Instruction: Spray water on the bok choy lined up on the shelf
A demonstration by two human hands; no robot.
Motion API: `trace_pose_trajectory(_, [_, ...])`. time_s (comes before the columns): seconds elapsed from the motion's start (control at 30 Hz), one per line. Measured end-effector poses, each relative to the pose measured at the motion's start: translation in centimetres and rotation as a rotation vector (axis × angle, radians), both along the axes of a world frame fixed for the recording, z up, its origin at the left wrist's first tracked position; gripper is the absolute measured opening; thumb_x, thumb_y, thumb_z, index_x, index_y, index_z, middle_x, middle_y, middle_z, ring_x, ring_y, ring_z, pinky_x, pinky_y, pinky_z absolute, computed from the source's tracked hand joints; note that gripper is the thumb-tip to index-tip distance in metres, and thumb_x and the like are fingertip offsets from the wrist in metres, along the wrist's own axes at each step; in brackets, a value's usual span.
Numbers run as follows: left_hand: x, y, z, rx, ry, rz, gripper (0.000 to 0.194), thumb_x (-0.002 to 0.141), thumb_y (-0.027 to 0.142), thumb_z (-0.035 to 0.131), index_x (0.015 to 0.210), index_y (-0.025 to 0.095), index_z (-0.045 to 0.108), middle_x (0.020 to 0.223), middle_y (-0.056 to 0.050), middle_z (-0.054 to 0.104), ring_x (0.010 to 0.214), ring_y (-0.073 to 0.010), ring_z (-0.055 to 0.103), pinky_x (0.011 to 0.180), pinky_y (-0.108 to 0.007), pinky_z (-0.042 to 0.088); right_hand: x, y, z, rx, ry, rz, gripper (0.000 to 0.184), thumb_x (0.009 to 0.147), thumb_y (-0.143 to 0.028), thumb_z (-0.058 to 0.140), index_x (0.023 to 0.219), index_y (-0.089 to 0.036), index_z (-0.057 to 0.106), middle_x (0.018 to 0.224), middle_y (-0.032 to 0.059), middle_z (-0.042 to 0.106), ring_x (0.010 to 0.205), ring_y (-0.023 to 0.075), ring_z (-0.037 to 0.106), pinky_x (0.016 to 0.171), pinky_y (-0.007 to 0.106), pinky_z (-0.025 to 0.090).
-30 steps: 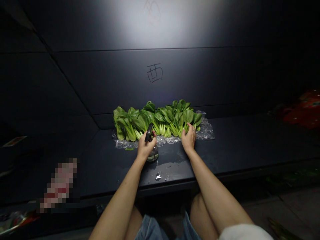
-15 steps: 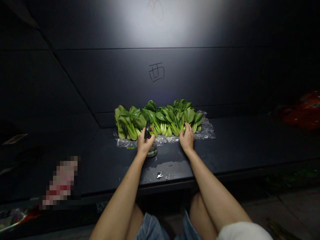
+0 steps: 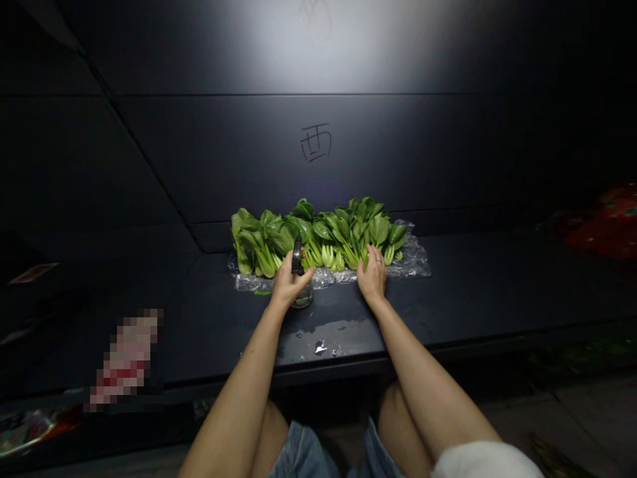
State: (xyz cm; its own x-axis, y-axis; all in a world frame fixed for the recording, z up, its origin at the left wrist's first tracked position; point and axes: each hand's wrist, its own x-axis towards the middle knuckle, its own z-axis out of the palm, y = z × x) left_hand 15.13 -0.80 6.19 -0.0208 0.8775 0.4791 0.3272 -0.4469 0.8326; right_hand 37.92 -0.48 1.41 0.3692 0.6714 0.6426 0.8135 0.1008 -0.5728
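A row of green bok choy point(image 3: 328, 231) lies on crumpled clear plastic film point(image 3: 416, 260), leaves toward the back panel and pale stems toward me. In front of its left part, my left hand point(image 3: 287, 283) is closed around a spray bottle point(image 3: 297, 257). The black spray head sticks up above that hand, and the clear base shows below it; the thumb points right. My right hand point(image 3: 372, 277) rests against the stems at the right part of the row, fingers stretched forward and thumb apart. Leaves partly hide its fingertips.
A dark shelf point(image 3: 478, 285) carries the film, with water puddles point(image 3: 321, 345) near its front edge. Behind rises a dark panel point(image 3: 239, 159) with a handwritten character. Something red point(image 3: 604, 226) sits at the far right. A blurred-out pinkish patch is at left.
My left hand and the spray bottle have moved slightly away from me, and its thumb has straightened. My right hand has barely shifted at the stems. The view has turned a little left.
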Motion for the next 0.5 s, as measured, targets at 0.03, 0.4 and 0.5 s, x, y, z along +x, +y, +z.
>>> trace_pose_trajectory(0.03, [0.04,-0.13,0.02,0.013,0.006,-0.008,0.045,0.069,0.028,0.072,0.112,0.02,0.061,0.101,-0.006,0.07,0.086,-0.0179,0.068,0.082,-0.03,0.053,-0.1,-0.05,0.0,-0.002,-0.004,-0.001,0.052,0.088,-0.019,0.041,0.138,-0.009,0.05,0.142,0.0195,0.053,0.138,0.0274,0.041,0.113,0.049,0.036])
trace_pose_trajectory(0.4, [0.3,-0.53,-0.47,0.023,-0.002,0.152,0.036,0.069,0.015,0.059,0.105,0.02,0.063,0.101,-0.005,0.071,0.09,-0.0204,0.067,0.086,-0.034,0.052,-0.55,-0.66,0.76,-0.015,-0.061,0.025,0.054,0.089,-0.02,0.04,0.141,-0.01,0.047,0.147,0.0172,0.049,0.142,0.0269,0.036,0.115,0.048,0.034])
trace_pose_trajectory(0.5, [-0.04,-0.34,-0.68,-0.003,-0.038,0.179,0.036,0.068,0.013,0.059,0.104,0.02,0.063,0.097,-0.004,0.071,0.084,-0.019,0.067,0.081,-0.032,0.054,-0.71,-0.67,0.97,-0.013,-0.058,0.032,0.054,0.089,-0.02,0.041,0.142,-0.01,0.047,0.147,0.0174,0.049,0.142,0.0271,0.036,0.115,0.048,0.034])
